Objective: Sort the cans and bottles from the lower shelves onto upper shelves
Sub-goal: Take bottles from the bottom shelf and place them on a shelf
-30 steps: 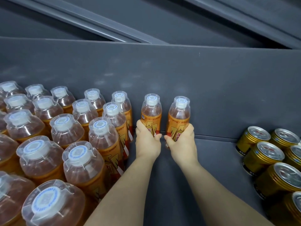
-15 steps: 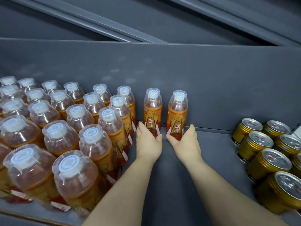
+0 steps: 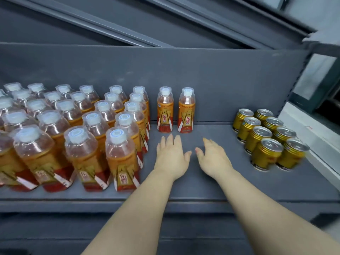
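Currently you are holding nothing.
Left hand [image 3: 172,157] and right hand [image 3: 214,160] are hovering, fingers straight, before two bottles [image 3: 165,111] at the shelf's [image 3: 230,188] back edge.

A shop or stockroom is suggested rather than a home. A deep grey shelf [image 3: 202,183] with an upright back panel [image 3: 202,80] and a folded front lip [image 3: 184,206] is seen, of the kind used in retail racking, and slanted grey rails [image 3: 128,21] in the same finish are seen above it. The shelf is stocked in bulk, with one product to each block: many identical orange-labelled bottles [image 3: 88,126] are ranked in tight rows on the left, and identical gold cans [image 3: 265,137] are grouped in two rows on the right.
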